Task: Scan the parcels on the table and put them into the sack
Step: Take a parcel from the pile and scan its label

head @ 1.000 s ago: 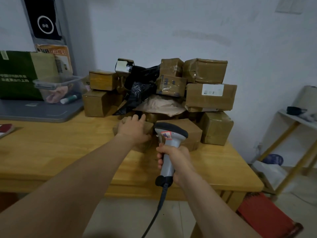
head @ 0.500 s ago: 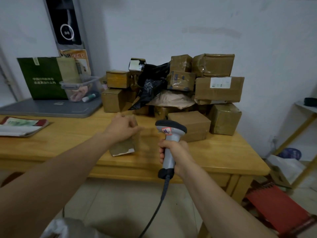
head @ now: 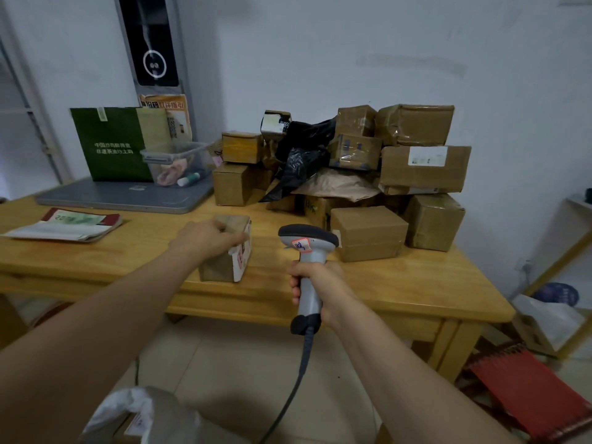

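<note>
Your left hand (head: 205,240) grips a small parcel (head: 221,267) near the worktop's (head: 416,283) front edge. Your right hand (head: 323,283) is wrapped round the scanner (head: 307,240), just beside the parcel. The sack (head: 150,411) lies on the floor below. Progress appears early: the large pile (head: 423,168) at the back awaits scanning.

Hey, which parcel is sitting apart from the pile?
The small brown box gripped by the left hand, alone near the front edge of the table; the rest are stacked by the wall.
</note>
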### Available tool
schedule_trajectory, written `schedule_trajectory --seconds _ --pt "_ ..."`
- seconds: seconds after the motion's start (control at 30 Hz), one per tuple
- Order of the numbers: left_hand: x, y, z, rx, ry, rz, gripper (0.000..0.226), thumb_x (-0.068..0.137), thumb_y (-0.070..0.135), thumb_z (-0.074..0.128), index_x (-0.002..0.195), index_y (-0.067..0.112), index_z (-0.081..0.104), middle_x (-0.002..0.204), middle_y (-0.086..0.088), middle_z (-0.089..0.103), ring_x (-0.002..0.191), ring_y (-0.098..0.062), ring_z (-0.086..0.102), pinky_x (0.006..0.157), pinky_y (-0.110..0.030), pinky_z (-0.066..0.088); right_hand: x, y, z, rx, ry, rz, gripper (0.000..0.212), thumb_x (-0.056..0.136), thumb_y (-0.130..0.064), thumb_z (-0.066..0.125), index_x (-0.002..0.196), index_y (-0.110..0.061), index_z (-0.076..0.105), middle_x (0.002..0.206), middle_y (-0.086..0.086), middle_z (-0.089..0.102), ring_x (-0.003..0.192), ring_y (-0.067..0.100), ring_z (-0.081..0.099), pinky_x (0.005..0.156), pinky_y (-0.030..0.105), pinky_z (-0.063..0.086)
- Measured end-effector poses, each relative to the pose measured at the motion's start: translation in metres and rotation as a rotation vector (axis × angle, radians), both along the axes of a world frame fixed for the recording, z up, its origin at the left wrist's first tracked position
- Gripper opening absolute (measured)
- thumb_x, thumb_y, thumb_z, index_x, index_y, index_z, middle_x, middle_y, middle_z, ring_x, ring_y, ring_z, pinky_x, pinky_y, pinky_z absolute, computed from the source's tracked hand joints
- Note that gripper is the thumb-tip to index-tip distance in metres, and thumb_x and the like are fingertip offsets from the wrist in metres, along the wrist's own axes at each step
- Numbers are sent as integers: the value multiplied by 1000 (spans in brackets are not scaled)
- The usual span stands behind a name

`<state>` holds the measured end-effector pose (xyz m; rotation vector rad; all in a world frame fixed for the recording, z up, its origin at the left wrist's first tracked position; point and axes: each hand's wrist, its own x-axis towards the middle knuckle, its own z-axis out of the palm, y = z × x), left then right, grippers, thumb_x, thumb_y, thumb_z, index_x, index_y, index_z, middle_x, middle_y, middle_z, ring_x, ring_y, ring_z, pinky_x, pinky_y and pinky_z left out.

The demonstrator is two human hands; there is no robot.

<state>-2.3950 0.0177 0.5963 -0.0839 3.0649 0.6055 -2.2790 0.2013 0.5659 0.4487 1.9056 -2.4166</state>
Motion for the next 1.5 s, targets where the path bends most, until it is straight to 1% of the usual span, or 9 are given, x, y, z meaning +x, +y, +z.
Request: schedule_trajectory --seconds 0.07,0.13,0.33,0.43,0.73,0.87,0.97,1.07,1.5 --pt "0 1 0 -65 -20 16 84 73 73 59 140 27 42 135 -9 53 123 -30 48 97 -44 45 3 -2 2 2 3 4 6 80 1 64 82 -2 59 52 5 56 41 14 49 44 24 44" --pt "2 1 2 -14 -14 30 70 81 54 66 139 22 42 128 -8 58 119 -27 52 97 -42 46 6 -3 3 1 5 12 7 80 1 64 84 -2 60 53 5 56 41 14 49 44 24 44" --pt "13 -26 1 761 -46 148 90 77 22 77 149 6 25 122 -17 56 102 -27 59 81 -37 52 15 -13 8 -58 21 55 11 80 -9 66 84 -4 57 53 6 56 39 14 48 43 22 43" --pt "24 -39 -3 927 -27 132 94 75 19 79 149 5 23 114 -16 60 98 -24 62 81 -33 50 21 -25 15 -112 37 87 13 79 -16 66 84 -7 57 54 7 56 39 14 48 43 22 42" --pt "49 -66 -18 930 50 129 100 69 22 82 149 4 24 132 -14 57 113 -26 58 106 -44 42 34 -53 25 -3 104 102 11 80 -5 69 78 -7 59 51 3 54 40 12 47 45 23 43" --pt "55 -67 -22 924 109 132 91 73 17 80 147 1 29 126 -12 59 107 -22 58 101 -38 45 37 -60 29 -11 118 101 14 81 -4 68 72 -8 57 49 2 54 39 12 46 44 23 43" --pt "59 -69 -22 904 126 131 72 77 15 76 138 1 41 104 -4 62 90 -14 59 84 -29 45 39 -63 32 -11 116 100 15 81 -4 68 72 -8 57 49 2 53 39 12 46 43 23 43" --pt "61 -73 -22 924 142 146 78 76 17 78 141 2 38 119 -7 61 102 -18 57 86 -29 42 41 -67 32 -15 107 108 16 80 -4 69 73 -8 56 49 3 53 39 12 47 43 23 43" --pt "78 -86 -15 951 178 168 68 79 12 75 137 1 42 102 -1 56 88 -12 52 76 -25 38 43 -85 35 -55 94 143 16 80 -4 68 71 -9 56 49 2 53 38 12 45 42 23 41"
